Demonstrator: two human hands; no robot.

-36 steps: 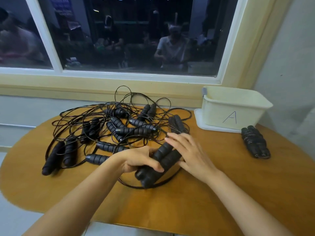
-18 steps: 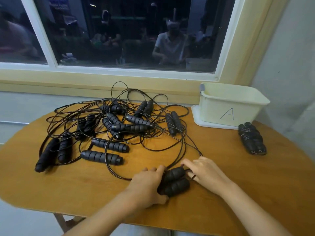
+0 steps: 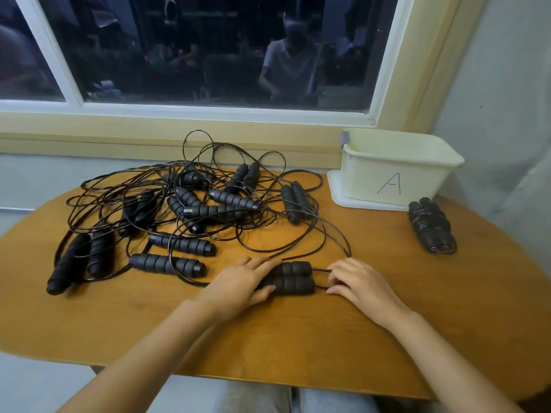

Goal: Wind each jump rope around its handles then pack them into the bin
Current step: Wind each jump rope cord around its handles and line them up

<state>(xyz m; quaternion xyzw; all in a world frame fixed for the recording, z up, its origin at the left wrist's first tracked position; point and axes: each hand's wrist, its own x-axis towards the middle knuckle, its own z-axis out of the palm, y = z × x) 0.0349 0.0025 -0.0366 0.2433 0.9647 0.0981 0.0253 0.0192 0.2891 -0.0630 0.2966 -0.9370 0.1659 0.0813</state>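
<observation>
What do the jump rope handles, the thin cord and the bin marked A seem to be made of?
Handles: likely matte dark foam; the surface is dull and moulded into soft-looking rings.
Cord: thin and glossy black, perhaps plastic-coated, since it catches light; its core cannot be told.
Bin: smooth cream plastic, judging by its thin moulded rim and even sheen.

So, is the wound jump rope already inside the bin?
No, the wound jump rope lies on the table just outside the bin, near its front right corner.
</observation>
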